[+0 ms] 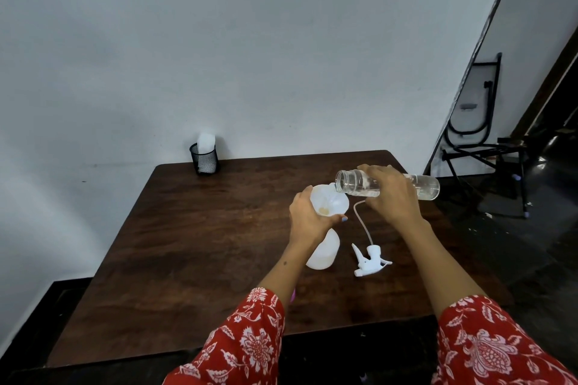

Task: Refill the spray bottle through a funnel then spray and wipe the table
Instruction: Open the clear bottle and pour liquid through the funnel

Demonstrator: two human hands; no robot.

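A white spray bottle [323, 251] stands uncapped on the dark wooden table [187, 244] with a white funnel [330, 200] in its neck. My left hand [308, 217] grips the funnel and the bottle's neck. My right hand [391, 194] holds a clear water bottle [359, 183] tipped on its side, its open mouth over the funnel's rim. Water lies along the lower side of the clear bottle. The white trigger sprayer head [370, 261] lies on the table to the right of the spray bottle, its thin tube running up toward the funnel.
A black mesh cup [204, 159] holding white tissue stands at the table's far left edge against the wall. A folded black metal chair [481, 141] stands on the floor to the right of the table.
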